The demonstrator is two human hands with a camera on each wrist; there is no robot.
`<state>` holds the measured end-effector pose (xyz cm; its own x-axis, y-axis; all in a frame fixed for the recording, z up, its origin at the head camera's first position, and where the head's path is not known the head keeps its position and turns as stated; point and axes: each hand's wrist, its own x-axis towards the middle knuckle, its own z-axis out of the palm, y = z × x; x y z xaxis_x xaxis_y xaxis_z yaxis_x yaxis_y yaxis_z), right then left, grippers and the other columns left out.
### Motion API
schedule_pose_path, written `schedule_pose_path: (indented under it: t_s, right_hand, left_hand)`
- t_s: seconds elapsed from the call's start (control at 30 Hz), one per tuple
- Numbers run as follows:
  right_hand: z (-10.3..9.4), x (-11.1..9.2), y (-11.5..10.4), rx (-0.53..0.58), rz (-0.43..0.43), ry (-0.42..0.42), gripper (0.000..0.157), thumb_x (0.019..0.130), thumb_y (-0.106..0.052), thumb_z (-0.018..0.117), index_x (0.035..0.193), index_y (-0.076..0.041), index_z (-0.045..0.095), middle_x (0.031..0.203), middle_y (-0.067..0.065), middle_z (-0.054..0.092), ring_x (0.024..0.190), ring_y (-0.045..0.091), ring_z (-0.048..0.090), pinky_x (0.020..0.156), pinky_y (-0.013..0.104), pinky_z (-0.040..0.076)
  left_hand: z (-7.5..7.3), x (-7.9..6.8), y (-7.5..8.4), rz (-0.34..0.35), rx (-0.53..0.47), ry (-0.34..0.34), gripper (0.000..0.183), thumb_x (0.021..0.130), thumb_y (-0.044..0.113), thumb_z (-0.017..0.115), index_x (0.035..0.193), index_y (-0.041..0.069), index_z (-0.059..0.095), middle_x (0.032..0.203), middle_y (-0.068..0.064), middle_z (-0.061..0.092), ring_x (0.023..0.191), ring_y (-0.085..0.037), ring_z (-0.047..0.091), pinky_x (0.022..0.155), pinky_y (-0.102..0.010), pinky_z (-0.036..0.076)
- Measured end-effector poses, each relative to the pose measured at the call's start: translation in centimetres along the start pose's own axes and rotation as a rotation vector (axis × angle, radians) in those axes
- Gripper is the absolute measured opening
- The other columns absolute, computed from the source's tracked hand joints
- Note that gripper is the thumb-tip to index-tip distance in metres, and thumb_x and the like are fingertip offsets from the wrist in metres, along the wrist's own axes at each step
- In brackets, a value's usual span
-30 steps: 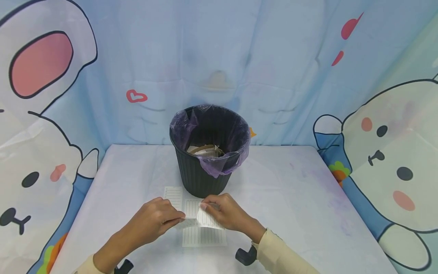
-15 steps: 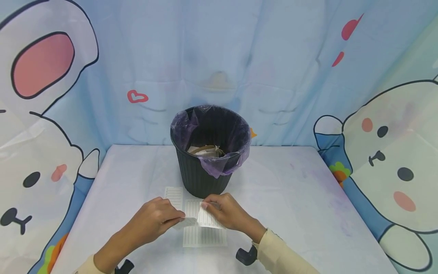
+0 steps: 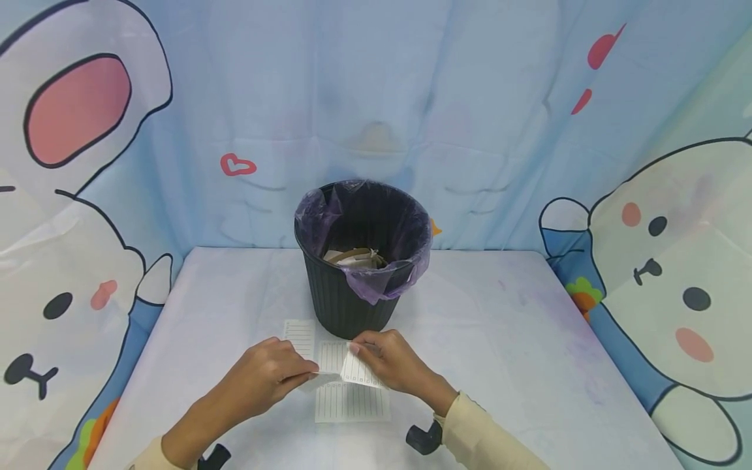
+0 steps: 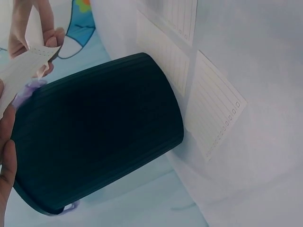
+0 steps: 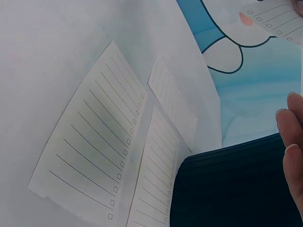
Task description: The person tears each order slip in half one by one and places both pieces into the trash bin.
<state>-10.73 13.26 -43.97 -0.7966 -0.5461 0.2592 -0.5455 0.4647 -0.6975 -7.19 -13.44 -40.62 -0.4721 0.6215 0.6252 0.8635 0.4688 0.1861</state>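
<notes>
Here, at the middle of it, the person's left hand pinches one side of a thin white paper sheet printed with black lines and small boxes, and the right hand pinches the other side, thumb over the paper. The held sheet hangs between them above the table, bent in the middle; whether it is also torn there, I cannot tell. Both wrists wear black devices, the right one showing more fully, below a cream sleeve.

Three similar sheets lie flat under and around the hands: a lined sheet at the left, a middle sheet in front of the bin, and a wider sheet nearest the person.

Just beyond stands a round black ribbed plastic bin, upright, with a translucent purple bag folded over its rim and pale and brown scraps inside. Beneath everything is a table with a whitish covering, backed by a light-blue cloth with white cartoon rabbits on either side.
</notes>
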Motion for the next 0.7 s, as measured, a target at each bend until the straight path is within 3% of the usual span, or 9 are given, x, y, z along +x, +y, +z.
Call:
schedule_pose_path:
  t_s: [0.7]
  right_hand:
    - [0.07, 0.04, -0.11, -0.003, 0.032, 0.013, 0.016, 0.099, -0.013, 0.064, 0.099, 0.000, 0.074, 0.090, 0.007, 0.076, 0.066, -0.001, 0.056, 0.058, 0.018, 0.050]
  left_hand:
    - [-0.09, 0.05, -0.04, 0.004, 0.010, 0.007, 0.019, 0.071, 0.009, 0.088, 0.088, 0.016, 0.081, 0.077, 0.012, 0.073, 0.067, -0.001, 0.058, 0.066, -0.019, 0.048]
